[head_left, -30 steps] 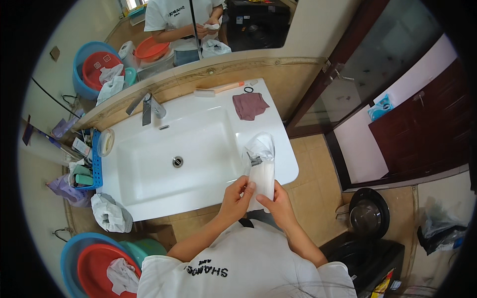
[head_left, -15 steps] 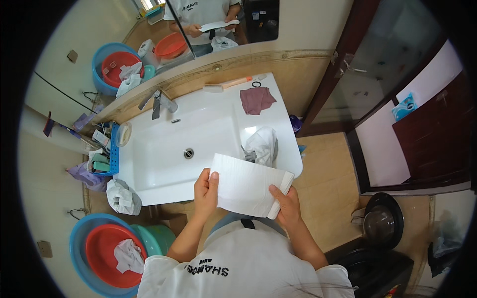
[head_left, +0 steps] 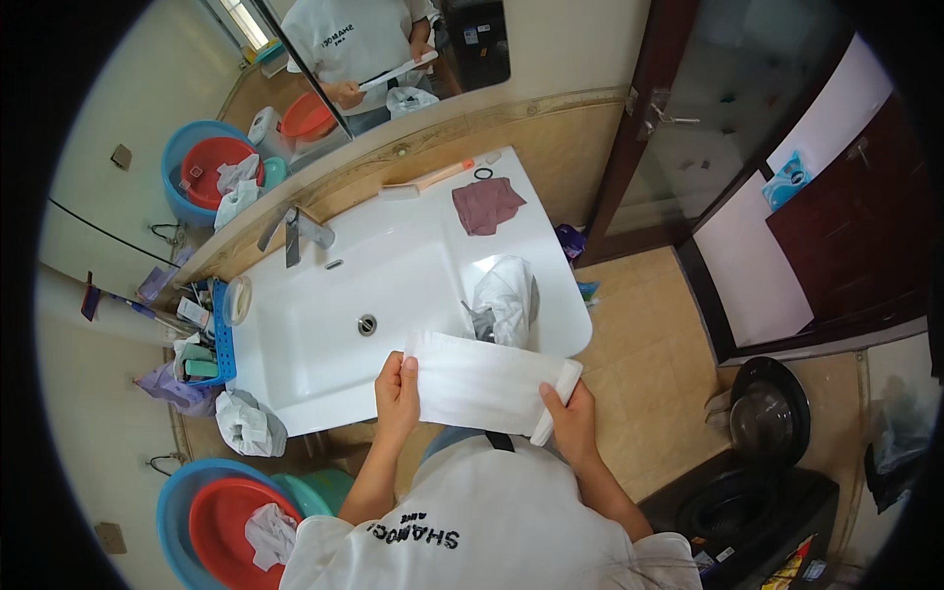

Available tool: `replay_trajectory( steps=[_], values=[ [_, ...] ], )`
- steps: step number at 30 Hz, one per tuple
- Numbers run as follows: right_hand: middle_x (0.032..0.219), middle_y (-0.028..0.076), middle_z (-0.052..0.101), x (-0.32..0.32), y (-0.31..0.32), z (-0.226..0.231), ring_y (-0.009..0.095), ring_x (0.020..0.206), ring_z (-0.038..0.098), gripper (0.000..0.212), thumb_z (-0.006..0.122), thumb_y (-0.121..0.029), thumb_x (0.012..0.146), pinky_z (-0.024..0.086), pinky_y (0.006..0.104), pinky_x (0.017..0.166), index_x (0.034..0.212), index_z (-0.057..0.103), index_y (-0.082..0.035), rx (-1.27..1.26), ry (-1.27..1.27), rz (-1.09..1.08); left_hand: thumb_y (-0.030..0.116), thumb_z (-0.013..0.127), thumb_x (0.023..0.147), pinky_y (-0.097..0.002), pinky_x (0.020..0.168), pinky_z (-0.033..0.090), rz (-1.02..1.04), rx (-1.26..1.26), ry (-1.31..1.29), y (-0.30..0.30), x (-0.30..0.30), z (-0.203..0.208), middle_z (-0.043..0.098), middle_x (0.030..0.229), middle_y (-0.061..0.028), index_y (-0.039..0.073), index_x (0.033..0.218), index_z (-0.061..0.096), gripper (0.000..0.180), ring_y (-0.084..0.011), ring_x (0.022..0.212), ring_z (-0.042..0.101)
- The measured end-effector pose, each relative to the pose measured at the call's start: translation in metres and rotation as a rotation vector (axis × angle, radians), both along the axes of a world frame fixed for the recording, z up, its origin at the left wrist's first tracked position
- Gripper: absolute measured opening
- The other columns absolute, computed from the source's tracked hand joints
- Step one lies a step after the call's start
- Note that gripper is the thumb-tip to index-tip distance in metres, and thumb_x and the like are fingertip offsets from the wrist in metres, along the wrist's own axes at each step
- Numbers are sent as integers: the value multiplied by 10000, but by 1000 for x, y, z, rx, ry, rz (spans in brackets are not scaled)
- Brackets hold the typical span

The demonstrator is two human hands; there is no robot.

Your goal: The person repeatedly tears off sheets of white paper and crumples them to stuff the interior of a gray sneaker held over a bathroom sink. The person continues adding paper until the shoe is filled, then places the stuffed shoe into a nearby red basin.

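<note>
A white, flat piece of thin sheeting [head_left: 480,382] is stretched between my hands, above the near edge of the sink counter. Its right end forms a narrow roll or thick fold; whether it is paper, cloth or plastic I cannot tell. My left hand [head_left: 397,395] pinches the left edge, thumb on top. Around the rolled right end my right hand [head_left: 570,423] is closed, with its thumb pressing on the near side. Just beyond the sheeting, a crumpled white bag [head_left: 507,300] sits on the counter's right side.
The white sink [head_left: 334,364] has a chrome faucet [head_left: 313,231]. A maroon cloth [head_left: 487,206] and an orange-handled brush [head_left: 433,180] lie at its far right. A blue basket [head_left: 224,334] stands left. Below are nested blue and red basins [head_left: 221,531]. A dark-framed door [head_left: 629,147] stands right.
The sheeting has tilted and appears narrower from near to far, with its right end looking more rolled. Both hands keep their hold. My view has turned slightly, shifting the room.
</note>
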State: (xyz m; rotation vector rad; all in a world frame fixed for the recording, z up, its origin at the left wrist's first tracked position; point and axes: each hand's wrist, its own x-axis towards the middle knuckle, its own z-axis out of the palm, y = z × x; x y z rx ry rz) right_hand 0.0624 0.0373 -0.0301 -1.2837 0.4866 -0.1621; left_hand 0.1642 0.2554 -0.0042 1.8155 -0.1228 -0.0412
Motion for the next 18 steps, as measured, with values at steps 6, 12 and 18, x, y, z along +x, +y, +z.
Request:
replay_trajectory(
  steps=[6,12,18],
  values=[
    [1013,75,608,-12,11,12,142,899,578,297,597,-11,811,473,276,777,1098,543,39,411,113,43,225,500,955,-210,505,278,-185,51,61,24,47,-3,402,624,52,19,770,525,278,-30,586,322],
    [1059,79,578,-6,32,19,159,956,572,333,589,19,814,479,299,818,1139,520,11,668,117,-4,235,549,919,-261,595,388,-575,268,-60,-22,139,20,506,650,-36,-12,831,584,265,-98,644,444],
    [1069,61,572,16,49,29,156,964,569,299,565,19,844,481,306,829,1136,514,-16,716,45,-130,248,601,885,-269,591,387,-844,306,-63,-82,201,-24,531,652,-34,12,806,610,248,-115,626,447]
  ],
)
